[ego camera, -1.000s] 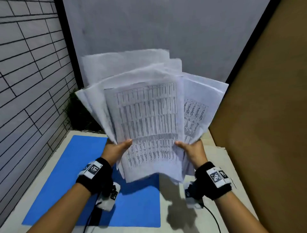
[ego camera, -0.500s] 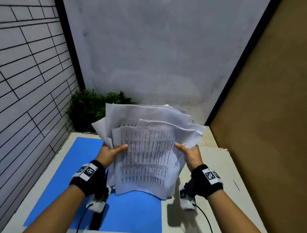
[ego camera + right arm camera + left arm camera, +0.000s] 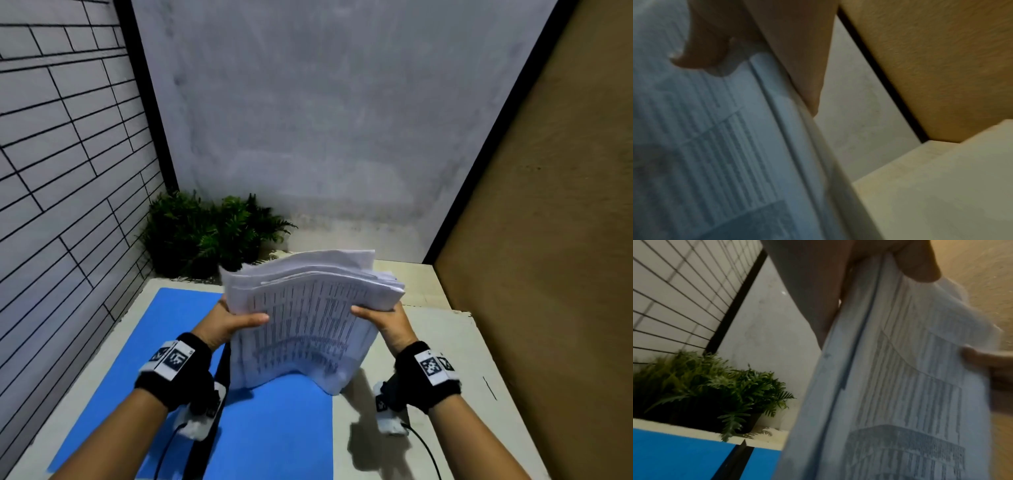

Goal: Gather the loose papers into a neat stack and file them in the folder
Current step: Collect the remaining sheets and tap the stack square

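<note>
A thick bundle of white printed papers [image 3: 301, 325] stands nearly upright, its lower edge down at the blue folder [image 3: 274, 428] that lies open on the table. My left hand [image 3: 233, 323] grips the bundle's left edge, thumb across the front sheet. On the opposite edge my right hand [image 3: 383, 320] grips the same way. The sheets' top edges are uneven and bend away from me. Up close, the left wrist view shows the papers [image 3: 900, 386] under my thumb [image 3: 920, 264]; the right wrist view shows the papers [image 3: 725, 146] blurred.
A green potted fern [image 3: 205, 233] sits at the table's back left corner, against a tiled wall. A brown board [image 3: 548, 240] walls off the right side. Bare cream table [image 3: 445, 342] lies right of the folder. A dark spine strip [image 3: 219, 377] runs down the folder.
The bundle has come down from a raised, fanned-out spread to the folder surface, and the sheets have drawn together into a tighter pile. Both hands moved down with it.
</note>
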Available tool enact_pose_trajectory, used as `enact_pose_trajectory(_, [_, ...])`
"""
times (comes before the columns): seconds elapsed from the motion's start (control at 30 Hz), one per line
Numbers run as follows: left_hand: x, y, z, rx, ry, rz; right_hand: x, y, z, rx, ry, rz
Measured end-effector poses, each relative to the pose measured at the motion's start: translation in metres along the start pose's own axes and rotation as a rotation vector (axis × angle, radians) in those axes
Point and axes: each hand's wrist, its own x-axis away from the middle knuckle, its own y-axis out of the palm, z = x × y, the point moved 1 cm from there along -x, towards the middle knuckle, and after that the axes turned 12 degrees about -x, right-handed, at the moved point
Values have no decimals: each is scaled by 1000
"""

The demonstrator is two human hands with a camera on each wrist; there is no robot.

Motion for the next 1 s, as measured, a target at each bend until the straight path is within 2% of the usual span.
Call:
enact_pose_trajectory(0.07, [-3, 4, 5, -13, 15, -37, -2, 11, -3, 22, -14, -14])
enact_pose_trajectory(0.17, [-8, -2, 0, 41, -2, 99, -8, 9, -5, -17, -20, 28])
enact_pose_trajectory(0.3, [-6, 11, -14, 1, -77, 91, -4, 13, 3, 77, 33, 10])
enact_pose_trajectory(0.4, [-5, 11, -5, 31, -26, 210, -2, 16, -8, 36, -33, 42])
enact_pose_trajectory(0.47, [-3, 4, 3, 70, 16, 243, 0, 11, -15, -6, -86, 37])
enact_pose_trajectory(0.57, [5, -1, 4, 46, 66, 175, 7, 5, -18, 38, -134, 47])
enact_pose_trajectory(0.63, [6, 0, 1, 29, 49, 140, 5, 4, -24, 94, -171, 66])
enact_pose_trajectory(0.77, [5, 6, -2, 33, 38, 108, 5, 25, -64, 361, -384, 104])
enact_pose_trajectory(0.9, [3, 8, -5, 24, 42, 133, 6, 64, -88, 974, -587, -77])
enact_pose_trajectory(1.0, [3, 8, -6, 16, 40, 153, 3, 68, -90, 1074, -663, -91])
